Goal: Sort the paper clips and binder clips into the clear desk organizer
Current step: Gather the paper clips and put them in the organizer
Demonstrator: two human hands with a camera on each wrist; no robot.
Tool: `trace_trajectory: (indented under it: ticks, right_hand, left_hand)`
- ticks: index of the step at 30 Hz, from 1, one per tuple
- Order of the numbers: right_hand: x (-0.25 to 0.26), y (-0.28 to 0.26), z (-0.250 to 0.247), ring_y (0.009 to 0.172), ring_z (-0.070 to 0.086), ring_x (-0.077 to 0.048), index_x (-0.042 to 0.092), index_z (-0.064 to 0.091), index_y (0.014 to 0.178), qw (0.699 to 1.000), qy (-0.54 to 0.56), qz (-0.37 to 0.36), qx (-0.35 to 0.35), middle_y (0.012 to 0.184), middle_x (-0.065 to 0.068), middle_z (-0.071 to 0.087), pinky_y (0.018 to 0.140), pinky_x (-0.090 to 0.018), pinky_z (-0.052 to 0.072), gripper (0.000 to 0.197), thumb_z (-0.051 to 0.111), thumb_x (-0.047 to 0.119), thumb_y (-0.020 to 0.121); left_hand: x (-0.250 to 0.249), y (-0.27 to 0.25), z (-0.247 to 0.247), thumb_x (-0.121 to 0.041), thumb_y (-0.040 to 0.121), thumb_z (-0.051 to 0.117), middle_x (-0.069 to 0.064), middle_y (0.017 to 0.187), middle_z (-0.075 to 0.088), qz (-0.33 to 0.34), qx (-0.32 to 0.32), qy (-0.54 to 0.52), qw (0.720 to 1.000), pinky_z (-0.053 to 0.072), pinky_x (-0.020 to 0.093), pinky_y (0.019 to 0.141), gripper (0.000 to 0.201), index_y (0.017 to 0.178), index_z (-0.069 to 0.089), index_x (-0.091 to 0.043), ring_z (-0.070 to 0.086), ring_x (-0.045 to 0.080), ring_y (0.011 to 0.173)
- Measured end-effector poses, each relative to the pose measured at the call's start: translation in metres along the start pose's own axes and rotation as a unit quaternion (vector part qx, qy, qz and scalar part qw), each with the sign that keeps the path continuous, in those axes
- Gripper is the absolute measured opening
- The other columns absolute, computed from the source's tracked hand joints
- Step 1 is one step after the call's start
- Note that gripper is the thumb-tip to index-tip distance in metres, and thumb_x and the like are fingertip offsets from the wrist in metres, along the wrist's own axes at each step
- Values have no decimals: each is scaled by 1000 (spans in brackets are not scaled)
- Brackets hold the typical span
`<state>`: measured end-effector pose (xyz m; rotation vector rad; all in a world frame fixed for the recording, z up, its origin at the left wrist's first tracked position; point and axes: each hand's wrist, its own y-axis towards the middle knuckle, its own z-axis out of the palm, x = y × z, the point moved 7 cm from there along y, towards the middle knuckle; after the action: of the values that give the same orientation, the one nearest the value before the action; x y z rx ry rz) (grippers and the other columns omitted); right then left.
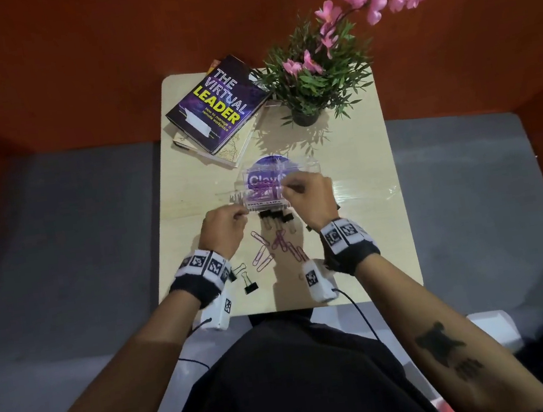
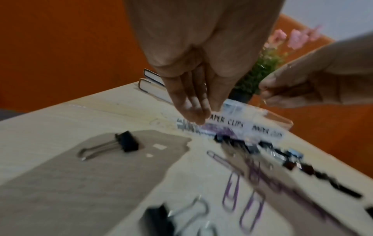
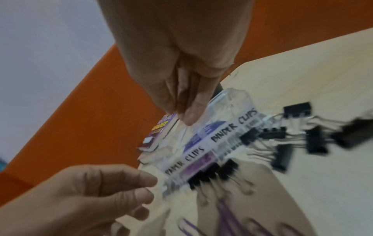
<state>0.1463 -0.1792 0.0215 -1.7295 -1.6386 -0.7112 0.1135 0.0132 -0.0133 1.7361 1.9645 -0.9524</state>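
Observation:
The clear desk organizer [image 1: 261,176] [image 2: 262,115] [image 3: 232,102] stands mid-table, with front labels reading PAPER CLIPS and BINDER CLIPS. My left hand [image 1: 245,212] [image 2: 199,122] pinches its left front corner. Above its right half, my right hand [image 1: 287,188] [image 3: 184,119] pinches a thin, blurred paper clip. Purple paper clips [image 1: 279,246] [image 2: 232,191] lie loose on the table before the organizer. Black binder clips [image 1: 275,217] [image 3: 315,140] crowd along its front wall. Apart from them, another binder clip [image 1: 251,283] [image 2: 127,142] lies by my left wrist.
A stack of books [image 1: 215,106] sits at the table's back left and a potted plant with pink flowers [image 1: 304,97] at the back right. A round purple sticker [image 1: 270,164] shows under the organizer. The small wooden table [image 1: 372,244] ends close behind my wrists.

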Motion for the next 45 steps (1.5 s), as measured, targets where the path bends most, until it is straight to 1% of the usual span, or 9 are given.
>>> trace_trajectory:
  ticks: [4, 7, 15, 18, 22, 27, 32, 38, 45]
  right_hand:
    - [-36, -48, 16, 62, 60, -15, 9, 73, 75, 983, -144, 22, 110, 73, -5, 72, 66, -27, 56, 13, 63, 8, 82]
    - [-51, -71, 40, 74, 64, -30, 4, 65, 79, 953, -224, 45, 201, 82, -13, 67, 59, -31, 46, 14, 66, 19, 80]
    - [-36, -81, 80, 73, 61, -37, 12, 63, 89, 948, -224, -34, 222, 83, -15, 63, 58, -36, 46, 10, 60, 7, 80]
    - [-33, -79, 71, 69, 60, -36, 14, 61, 95, 954, -201, -71, 208, 86, -13, 60, 52, -31, 38, 16, 65, 12, 79]
    - [-32, -73, 71, 71, 56, -28, 17, 55, 119, 930, -236, -145, 240, 97, -12, 54, 49, -34, 46, 42, 65, 13, 78]
    - [-37, -69, 80, 64, 60, -34, 6, 62, 91, 911, -285, -132, 267, 91, -14, 56, 46, -34, 47, 18, 69, 9, 74]
    - [-37, -68, 78, 67, 61, -32, 6, 63, 87, 920, -298, -109, 230, 92, -12, 57, 48, -28, 36, 13, 71, 10, 78]
    - [-35, -74, 76, 81, 60, -30, 12, 64, 101, 941, -250, -72, 215, 98, -10, 58, 60, -36, 50, 25, 68, 17, 76]
    - [-27, -68, 75, 72, 64, -38, 6, 70, 87, 945, -255, -84, 184, 84, -17, 65, 58, -38, 47, 19, 63, 23, 86]
  left_hand:
    - [9, -31, 42, -40, 82, 69, 7, 131, 50, 48, 155, 193, 968, 45, 41, 94, 59, 132, 49, -15, 47, 25, 118]
    - [10, -43, 58, -50, 75, 72, 9, 135, 40, 86, 180, 273, 941, 41, 40, 96, 80, 137, 39, -12, 38, 29, 120]
    - [9, -52, 62, -13, 87, 65, 15, 105, 56, 107, 141, 235, 956, 48, 43, 74, 23, 107, 58, -4, 54, 34, 98]
    - [11, -52, 59, -14, 89, 61, 15, 107, 57, 93, 138, 230, 959, 47, 42, 76, 22, 109, 58, -5, 55, 33, 101]
    - [9, -56, 62, -24, 86, 66, 13, 121, 52, 96, 151, 219, 959, 49, 40, 82, 52, 132, 45, -8, 52, 31, 109]
    - [4, -53, 70, -20, 89, 63, 13, 109, 55, 100, 137, 236, 957, 49, 41, 74, 33, 118, 56, -7, 54, 31, 101]
    - [-1, -46, 72, -1, 86, 57, 16, 97, 60, 72, 119, 230, 963, 48, 42, 67, 13, 98, 60, -3, 59, 35, 89]
    - [-6, -43, 69, -6, 84, 58, 16, 107, 57, 54, 95, 192, 975, 50, 43, 76, 24, 107, 59, -4, 56, 34, 96]
    - [-7, -32, 70, -1, 86, 53, 18, 95, 62, 42, 102, 210, 971, 46, 42, 70, 11, 93, 61, -2, 58, 36, 87]
